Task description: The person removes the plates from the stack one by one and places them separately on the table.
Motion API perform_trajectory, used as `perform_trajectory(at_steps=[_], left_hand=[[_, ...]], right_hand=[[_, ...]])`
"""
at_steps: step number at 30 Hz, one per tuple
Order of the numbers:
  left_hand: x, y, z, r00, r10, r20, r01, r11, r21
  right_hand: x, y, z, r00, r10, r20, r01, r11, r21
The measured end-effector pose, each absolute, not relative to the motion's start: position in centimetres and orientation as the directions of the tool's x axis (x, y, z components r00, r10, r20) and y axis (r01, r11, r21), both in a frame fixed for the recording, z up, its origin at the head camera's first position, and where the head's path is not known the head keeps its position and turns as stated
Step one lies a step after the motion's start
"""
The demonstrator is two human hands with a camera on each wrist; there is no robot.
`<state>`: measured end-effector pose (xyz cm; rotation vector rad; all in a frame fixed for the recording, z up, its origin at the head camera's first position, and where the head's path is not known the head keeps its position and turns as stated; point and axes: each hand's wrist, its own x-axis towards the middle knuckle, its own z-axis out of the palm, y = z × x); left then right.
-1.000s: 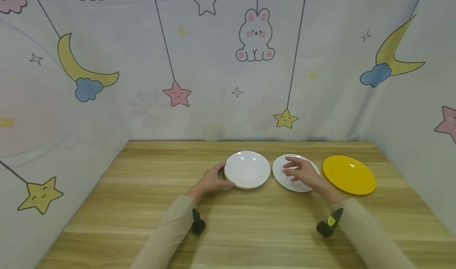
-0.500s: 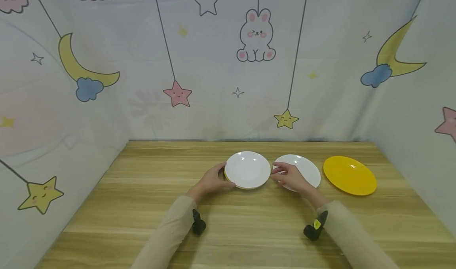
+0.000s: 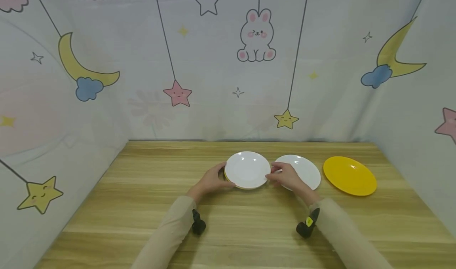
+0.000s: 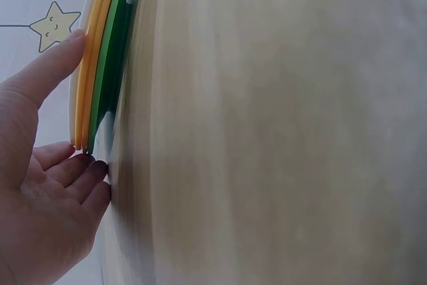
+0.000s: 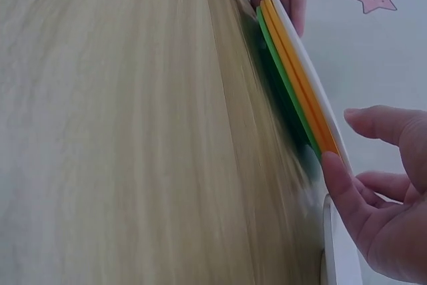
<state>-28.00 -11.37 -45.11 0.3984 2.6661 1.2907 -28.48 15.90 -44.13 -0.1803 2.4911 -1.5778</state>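
Left hand in a grip round the plate stack, right hand loose at its opposite rim

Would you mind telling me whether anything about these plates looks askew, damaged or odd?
Nothing stands out: the plate stack between the left hand and right hand looks aligned, and the separate white plate and yellow plate show no visible spill or damage.

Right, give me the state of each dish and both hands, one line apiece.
Stack of dishes: nested, face up, white on top, green at bottom.
Separate white plate: face up, partly hidden.
Yellow plate: face up, untouched.
Left hand: holding the stack's left rim.
Right hand: at the stack's right rim, grip unclear.
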Motion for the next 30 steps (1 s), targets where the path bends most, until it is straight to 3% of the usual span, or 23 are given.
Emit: perform_trajectory(at_steps=[15, 30], left_hand=[[-27.9, -11.4, -45.0, -0.953, 0.303, -0.019, 0.178, 0.608, 0.773], [-27.9, -11.3, -45.0, -0.954, 0.299, -0.022, 0.169, 0.598, 0.783]], right_hand=[[-28.9, 14.7, -43.9, -0.994, -0.078, -0.070, 0.020, 0.508, -0.861], [-29.2, 14.6, -44.0, -0.992, -0.058, -0.110, 0.072, 0.447, -0.892]])
